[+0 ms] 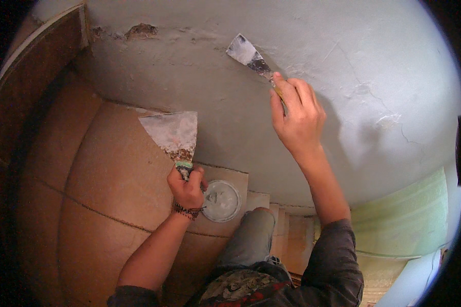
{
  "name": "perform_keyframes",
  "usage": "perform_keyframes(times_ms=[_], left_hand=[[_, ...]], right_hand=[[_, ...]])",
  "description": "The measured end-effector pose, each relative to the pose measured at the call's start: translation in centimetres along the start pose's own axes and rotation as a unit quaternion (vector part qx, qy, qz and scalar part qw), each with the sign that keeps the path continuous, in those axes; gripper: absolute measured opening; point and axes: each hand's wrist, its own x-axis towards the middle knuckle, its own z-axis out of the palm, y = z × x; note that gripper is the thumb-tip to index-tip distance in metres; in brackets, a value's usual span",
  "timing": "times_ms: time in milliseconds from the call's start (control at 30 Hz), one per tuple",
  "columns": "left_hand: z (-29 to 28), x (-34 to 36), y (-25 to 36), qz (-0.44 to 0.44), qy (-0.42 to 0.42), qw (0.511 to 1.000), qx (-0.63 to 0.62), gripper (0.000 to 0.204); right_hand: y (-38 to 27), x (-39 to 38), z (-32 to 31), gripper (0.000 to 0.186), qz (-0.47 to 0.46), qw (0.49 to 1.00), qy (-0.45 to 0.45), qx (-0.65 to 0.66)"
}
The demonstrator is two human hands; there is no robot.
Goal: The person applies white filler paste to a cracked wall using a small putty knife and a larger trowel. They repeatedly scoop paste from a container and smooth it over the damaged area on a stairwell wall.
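Note:
My right hand (301, 113) is closed around the handle of a narrow putty knife (244, 51), its blade held against or just off the grey plastered wall (200, 87); I cannot tell which. Dried filler coats part of that blade. Lower and to the left, my left hand (188, 190) grips a wide putty knife (173, 130), blade pointing up and away from me. Whitish paste and brown crust cover the wide blade. Just right of the left hand, a round tub (221, 201) of grey-white paste stands on the tiled floor (112, 169).
A ragged hole (141, 31) and rough patches mark the wall at the upper left. Cracks run through its paler right side. A brown board (41, 61) stands at the far left. Steps (292, 230) drop away beside my leg (251, 235), near a green sheet (404, 220).

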Motion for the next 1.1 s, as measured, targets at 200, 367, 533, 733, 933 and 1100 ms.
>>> perform_keyframes(times_ms=[200,367,533,733,933,1100], left_hand=[[0.0,-0.1,0.1,-0.017,0.009,1.000,-0.001,0.012],[0.0,-0.1,-0.1,0.004,0.002,1.000,0.003,0.013],[0.0,-0.1,-0.1,-0.005,0.007,1.000,-0.006,0.011],[0.0,0.0,0.0,-0.011,0.002,1.000,0.001,0.012],[-0.2,-0.2,0.5,-0.029,0.005,1.000,-0.002,0.008],[-0.4,-0.1,-0.3,0.010,0.004,1.000,0.002,0.010]], right_hand=[[-0.2,-1.1,-1.4,0.028,0.019,0.998,-0.024,-0.061],[0.0,-1.9,-3.4,0.029,0.041,0.996,-0.054,-0.057],[-1.1,-0.3,-3.8,0.028,0.049,0.998,-0.040,0.006],[-1.1,1.2,-2.5,0.028,0.012,0.998,-0.055,-0.024],[-2.9,-0.5,-4.9,0.026,0.102,0.981,-0.164,-0.029],[-4.7,-0.3,-3.4,0.028,0.169,0.980,-0.078,0.066]])
